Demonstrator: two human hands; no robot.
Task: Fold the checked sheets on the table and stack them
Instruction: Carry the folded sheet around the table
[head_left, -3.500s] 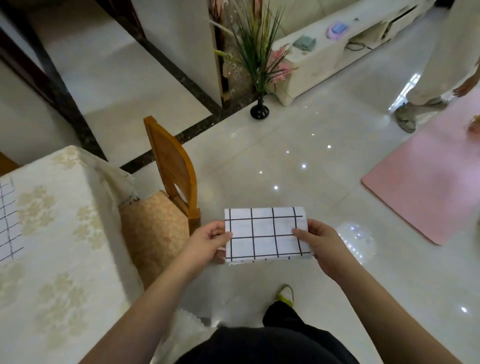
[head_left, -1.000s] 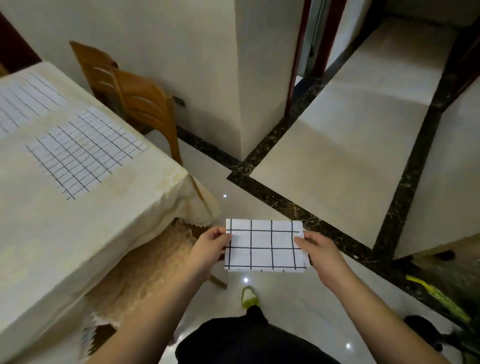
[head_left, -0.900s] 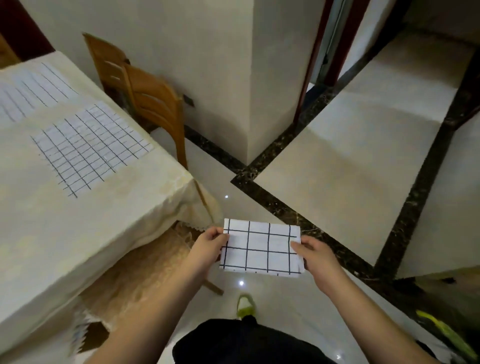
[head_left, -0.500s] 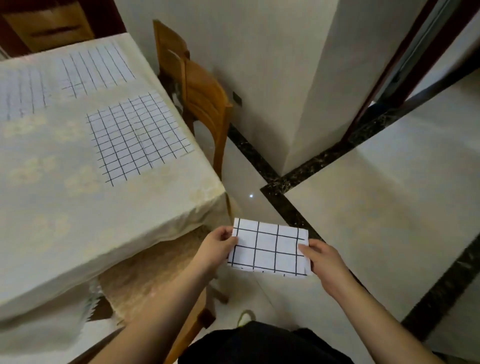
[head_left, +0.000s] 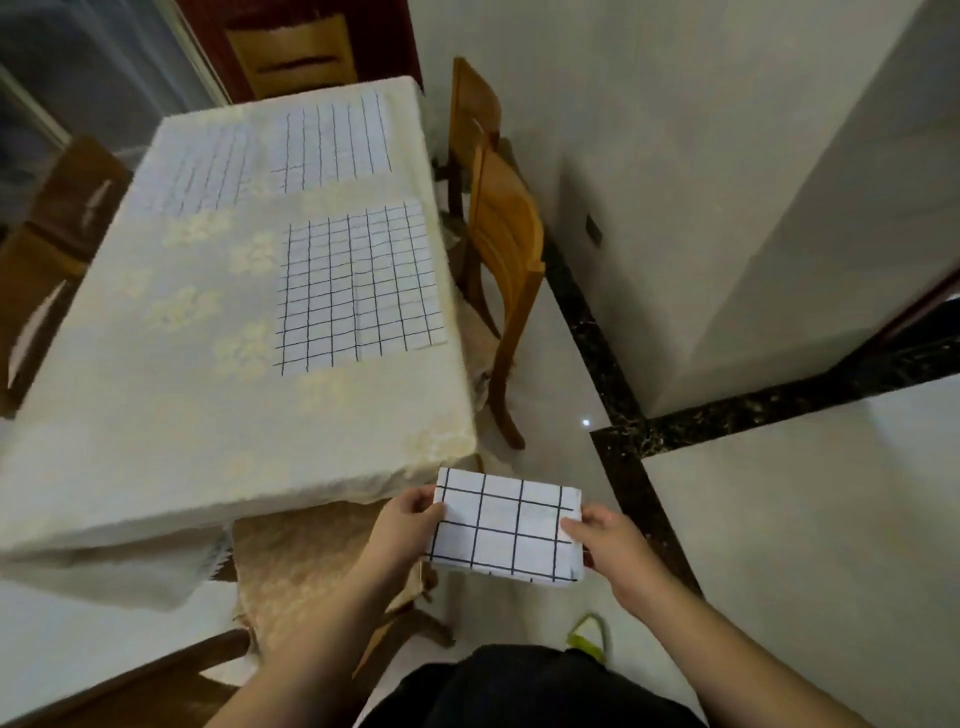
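Observation:
I hold a folded white sheet with black checks (head_left: 504, 525) in the air, just off the table's near right corner. My left hand (head_left: 408, 522) grips its left edge and my right hand (head_left: 602, 540) grips its right edge. Three more checked sheets lie flat and unfolded on the table (head_left: 156, 441): one near the right edge (head_left: 358, 286), one at the far right (head_left: 332, 140) and one at the far middle (head_left: 202, 171).
The table wears a cream flowered cloth. Wooden chairs stand around it: two on the right (head_left: 504, 260), one at the far end (head_left: 291, 52), one on the left (head_left: 47, 249), and a cushioned seat (head_left: 301, 566) below my hands. A white wall corner (head_left: 675, 182) rises at right.
My view has swung left from the open room to the table, which now fills the left side. The folded sheet stays held between both hands, now close to the table's corner.

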